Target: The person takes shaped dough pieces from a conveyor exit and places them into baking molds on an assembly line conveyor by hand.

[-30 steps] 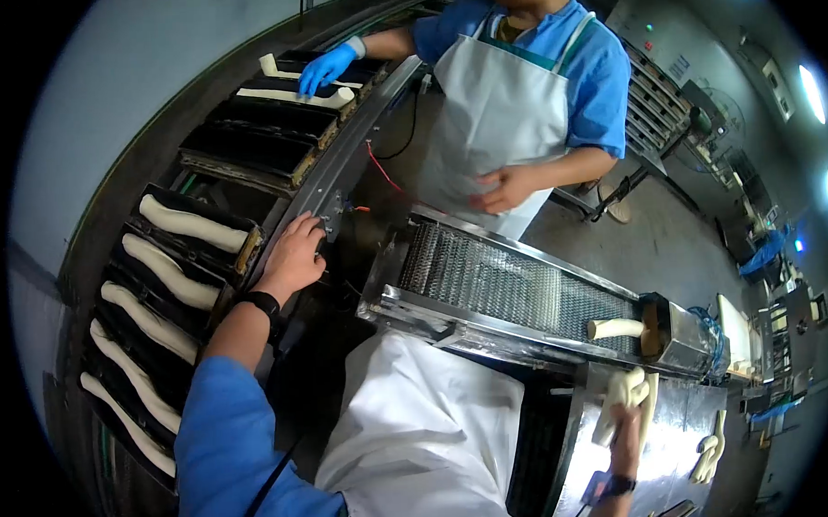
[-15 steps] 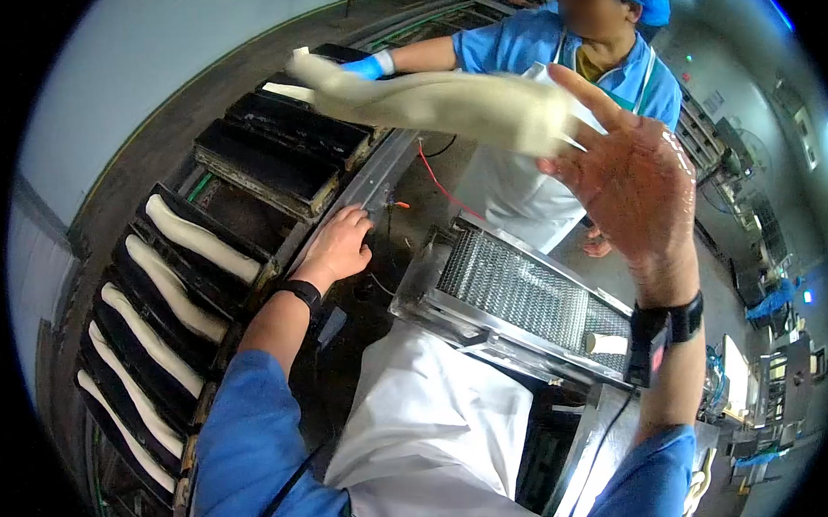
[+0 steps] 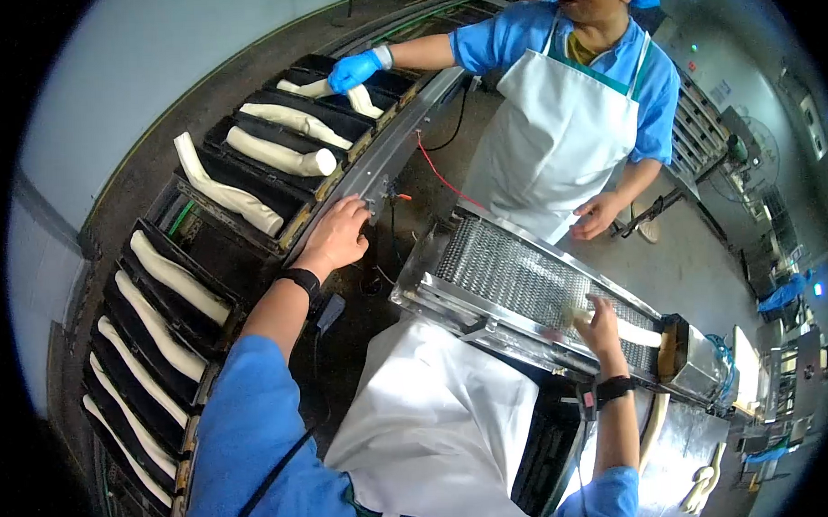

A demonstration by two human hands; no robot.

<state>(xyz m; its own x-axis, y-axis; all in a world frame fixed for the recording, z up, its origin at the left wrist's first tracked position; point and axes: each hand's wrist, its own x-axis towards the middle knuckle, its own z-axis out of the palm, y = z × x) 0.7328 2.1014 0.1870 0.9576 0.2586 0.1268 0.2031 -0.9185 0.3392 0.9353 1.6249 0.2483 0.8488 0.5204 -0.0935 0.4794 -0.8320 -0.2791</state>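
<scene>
My right hand (image 3: 602, 329) is down at the mesh conveyor (image 3: 510, 260), fingers curled around the near end of a pale dough strip (image 3: 640, 334). The hand is slightly blurred. On the metal rail (image 3: 393, 136) beside the tins rests my left hand (image 3: 340, 234), fingers loosely bent and thumb apart, holding nothing. Just beyond it, a long dough strip (image 3: 229, 197) lies in a black baking tin (image 3: 293, 201), one end hanging over the far rim. More tins to the left hold one dough strip (image 3: 161, 327) each.
A co-worker in a white apron (image 3: 564, 116) stands across the conveyor, a blue-gloved hand (image 3: 353, 71) at dough in a far tin. More dough (image 3: 704, 481) lies on a metal table (image 3: 676, 441) at lower right. A red cable (image 3: 436, 171) hangs below the rail.
My right hand has dropped from high at the right to the conveyor. The airborne dough strip is gone from the air; tins that were bare now hold dough. My left hand stays on the rail.
</scene>
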